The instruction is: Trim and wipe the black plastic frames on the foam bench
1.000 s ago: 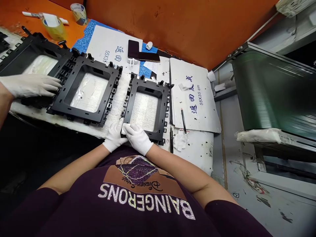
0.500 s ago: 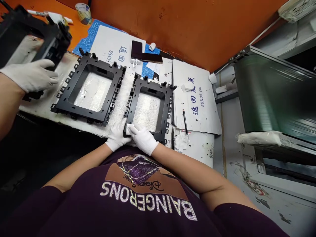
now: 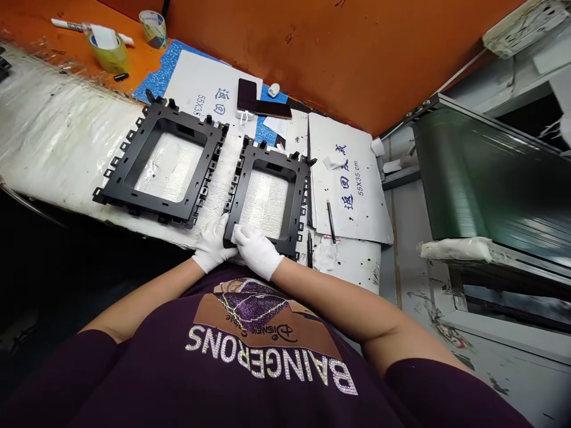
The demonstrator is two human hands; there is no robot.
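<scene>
Before me lies a black plastic frame (image 3: 292, 205) with a large rectangular opening and clips along its sides. My left hand (image 3: 213, 242), in a white glove, is closed on its near left corner, thumb and fingers along the edge. My gloved right hand (image 3: 259, 249) is closed in a pinch on the near rail, beside the left hand. Its fingers press a small white wiping cloth (image 3: 235, 233) against the rail; most of the cloth is hidden. To the left sits a second, similar black frame (image 3: 118, 187), which neither hand touches.
Phones (image 3: 274, 109) and a white earbud case (image 3: 273, 90) lie behind the frames. Tape rolls (image 3: 109, 56) stand at the far left. A pencil (image 3: 331, 221) and crumpled white tissue (image 3: 325, 254) are right of the near frame. A green conveyor belt (image 3: 459, 178) stands farther right.
Another person's gloved hand, carrying a third black frame, has left toward the far left. My right hand has shifted slightly along the rail, and less of the cloth shows. My left hand stays put.
</scene>
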